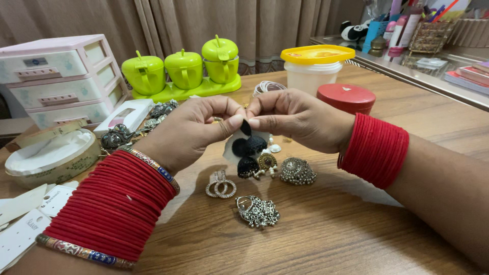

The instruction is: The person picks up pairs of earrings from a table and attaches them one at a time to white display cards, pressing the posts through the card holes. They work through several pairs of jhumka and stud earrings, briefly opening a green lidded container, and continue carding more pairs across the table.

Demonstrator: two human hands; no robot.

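earrings [257, 175] lie on the table [326, 229] below both hands [244, 125], drawer unit [61, 79] far left, lidded tub [316, 66] behind

Black earring [248, 147] top hidden behind fingers [232, 122]; forearms cut off.

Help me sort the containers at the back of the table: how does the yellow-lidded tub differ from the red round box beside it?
The yellow-lidded tub is taller, with a translucent white body; the red round box is low, flat and red all over. The tub's lid is squarish with rounded corners, while the box's top is circular. The tub stands farther back; the box sits nearer the right hand. Both are closed and rest on the wooden table.
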